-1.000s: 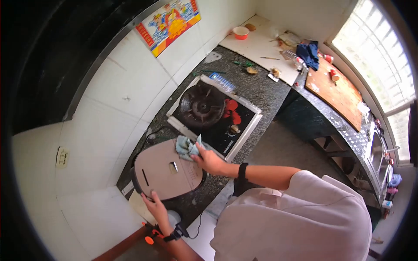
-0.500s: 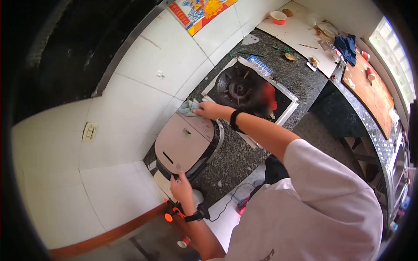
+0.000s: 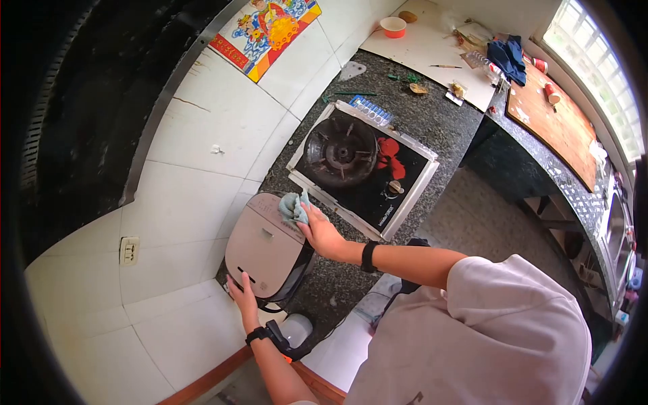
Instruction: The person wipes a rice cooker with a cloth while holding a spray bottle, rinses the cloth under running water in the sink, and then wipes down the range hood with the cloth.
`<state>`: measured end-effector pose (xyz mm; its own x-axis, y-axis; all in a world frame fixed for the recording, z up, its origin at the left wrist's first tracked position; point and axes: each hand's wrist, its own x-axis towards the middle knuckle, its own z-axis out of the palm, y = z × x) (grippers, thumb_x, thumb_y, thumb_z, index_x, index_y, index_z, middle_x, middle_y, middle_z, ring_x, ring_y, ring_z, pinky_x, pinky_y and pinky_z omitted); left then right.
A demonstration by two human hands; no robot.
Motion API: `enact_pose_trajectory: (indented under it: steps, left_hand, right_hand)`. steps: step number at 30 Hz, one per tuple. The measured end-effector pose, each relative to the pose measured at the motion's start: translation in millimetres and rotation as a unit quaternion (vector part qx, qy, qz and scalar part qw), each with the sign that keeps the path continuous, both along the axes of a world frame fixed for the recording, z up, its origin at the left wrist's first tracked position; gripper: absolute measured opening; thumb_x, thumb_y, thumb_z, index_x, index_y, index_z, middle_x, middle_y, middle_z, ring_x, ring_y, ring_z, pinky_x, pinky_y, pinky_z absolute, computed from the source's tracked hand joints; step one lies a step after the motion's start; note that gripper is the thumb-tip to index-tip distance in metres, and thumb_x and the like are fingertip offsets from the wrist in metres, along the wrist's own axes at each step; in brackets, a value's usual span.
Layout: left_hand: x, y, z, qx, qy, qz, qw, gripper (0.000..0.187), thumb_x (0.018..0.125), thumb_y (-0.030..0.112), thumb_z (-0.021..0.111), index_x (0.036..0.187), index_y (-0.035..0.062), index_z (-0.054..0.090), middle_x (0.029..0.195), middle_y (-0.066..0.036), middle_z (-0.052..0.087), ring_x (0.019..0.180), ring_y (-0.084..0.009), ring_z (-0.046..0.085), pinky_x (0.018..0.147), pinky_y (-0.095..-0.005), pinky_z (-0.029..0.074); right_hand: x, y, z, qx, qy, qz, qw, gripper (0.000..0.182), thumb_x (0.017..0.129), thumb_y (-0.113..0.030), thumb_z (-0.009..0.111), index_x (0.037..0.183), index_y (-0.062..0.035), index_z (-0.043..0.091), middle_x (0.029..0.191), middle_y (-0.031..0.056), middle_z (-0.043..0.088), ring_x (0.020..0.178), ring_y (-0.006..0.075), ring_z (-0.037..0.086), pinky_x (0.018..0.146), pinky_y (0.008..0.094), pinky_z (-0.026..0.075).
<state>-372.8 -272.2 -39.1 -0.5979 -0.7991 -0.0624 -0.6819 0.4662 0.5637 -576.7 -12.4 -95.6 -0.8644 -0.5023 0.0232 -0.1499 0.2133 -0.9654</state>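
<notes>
A pinkish-beige rice cooker [image 3: 263, 246] with a dark base stands on the granite counter against the tiled wall. In my right hand [image 3: 322, 233] is a crumpled pale green cloth [image 3: 293, 206], pressed on the lid's edge at the stove side. My left hand [image 3: 246, 300] rests at the opposite end of the lid, fingers apart, touching the cooker's edge near its dark slot. Part of the cooker's dark side is hidden behind my right hand.
A black gas stove [image 3: 341, 152] with a round burner lies beside the cooker. A white cup-like container [image 3: 295, 329] sits near my left wrist. Farther off are a red-and-white bowl [image 3: 393, 27], a dark blue cloth [image 3: 506, 59] and a wooden board [image 3: 550, 128]. A socket [image 3: 129, 250] is on the wall.
My right hand and the cloth have come from the lid's back corner toward its near side edge. My left hand has moved from the front onto the lid's wall-side corner. The view has shifted.
</notes>
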Motion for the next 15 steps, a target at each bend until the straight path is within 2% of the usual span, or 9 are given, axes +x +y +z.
enact_pose_trajectory:
  steps: [2,4,8,11,12,13,14,15]
  left_hand:
    - [-11.7,-1.0,5.7,0.03,0.032,-0.026,0.999,0.088,0.094,0.056,0.061,0.154,-0.0004,0.03,0.154,-0.025,0.038,0.141,-0.0383,0.037,0.116,-0.0459,0.029]
    - [-18.5,-3.7,6.7,0.061,0.067,-0.049,0.995,0.086,0.094,0.056,0.061,0.153,0.0007,0.032,0.153,-0.024,0.04,0.14,-0.0389,0.04,0.115,-0.0457,0.031]
    - [-18.0,-4.1,4.2,0.019,0.018,0.001,1.0,0.084,0.094,0.055,0.061,0.152,0.0008,0.034,0.15,-0.024,0.043,0.137,-0.0397,0.043,0.114,-0.0451,0.033]
    - [-6.3,-10.8,-12.4,-0.001,0.028,0.028,0.999,0.087,0.093,0.056,0.062,0.152,-0.0015,0.035,0.149,-0.025,0.043,0.138,-0.0402,0.041,0.115,-0.0451,0.032]
    - [0.1,-9.1,-15.1,-0.001,0.028,0.034,0.999,0.088,0.093,0.057,0.061,0.152,-0.0021,0.034,0.15,-0.025,0.042,0.139,-0.0404,0.04,0.115,-0.0461,0.031]
    - [2.6,-6.3,-19.6,-0.003,0.031,0.041,0.999,0.089,0.093,0.059,0.06,0.152,-0.0026,0.034,0.151,-0.026,0.041,0.139,-0.0407,0.039,0.116,-0.0471,0.03]
    - [11.4,-7.5,-29.1,-0.036,0.001,0.058,0.998,0.087,0.094,0.063,0.054,0.151,-0.0005,0.035,0.151,-0.025,0.041,0.141,-0.0406,0.037,0.117,-0.0491,0.026]
    - [7.9,13.3,-10.2,-0.004,-0.032,0.082,0.996,0.087,0.095,0.067,0.047,0.151,0.0017,0.036,0.151,-0.024,0.041,0.142,-0.0403,0.035,0.117,-0.0514,0.023]
  right_hand:
    - [-6.1,-1.5,-2.0,0.008,0.014,0.001,1.0,0.061,0.104,-0.029,0.051,0.152,0.0013,0.028,0.148,0.0359,0.038,0.138,0.0483,0.038,0.114,0.0471,0.037]
    - [-9.6,-1.9,-3.6,0.003,0.014,0.003,1.0,0.06,0.103,-0.029,0.051,0.152,0.0,0.03,0.147,0.0362,0.039,0.136,0.0489,0.04,0.113,0.0477,0.038]
    - [-16.8,-6.9,-2.8,-0.001,0.028,0.004,1.0,0.059,0.103,-0.03,0.051,0.151,-0.0014,0.032,0.143,0.0373,0.042,0.132,0.0523,0.042,0.11,0.0509,0.04]
    - [-34.5,-16.2,-3.9,0.0,-0.001,0.032,0.999,0.057,0.099,-0.03,0.057,0.145,-0.0018,0.04,0.132,0.0344,0.054,0.118,0.0511,0.055,0.1,0.0523,0.047]
    - [-40.5,-22.7,-4.0,0.016,0.005,0.017,1.0,0.046,0.099,-0.03,0.058,0.136,-0.003,0.049,0.124,0.0322,0.058,0.11,0.0486,0.059,0.094,0.0519,0.05]
    - [-52.6,-21.8,4.8,-0.02,0.015,0.037,0.999,0.036,0.099,-0.03,0.058,0.123,-0.0044,0.055,0.117,0.0299,0.062,0.102,0.0473,0.061,0.086,0.0525,0.051]
    - [-64.9,-17.9,22.7,-0.024,-0.032,0.089,0.995,0.033,0.1,-0.033,0.056,0.118,-0.0051,0.057,0.108,0.0285,0.065,0.098,0.0468,0.062,0.082,0.053,0.051]
    - [-77.2,-32.1,6.1,-0.006,-0.03,0.108,0.994,0.034,0.101,-0.036,0.054,0.116,-0.006,0.058,0.098,0.0285,0.067,0.095,0.0468,0.063,0.08,0.0527,0.051]
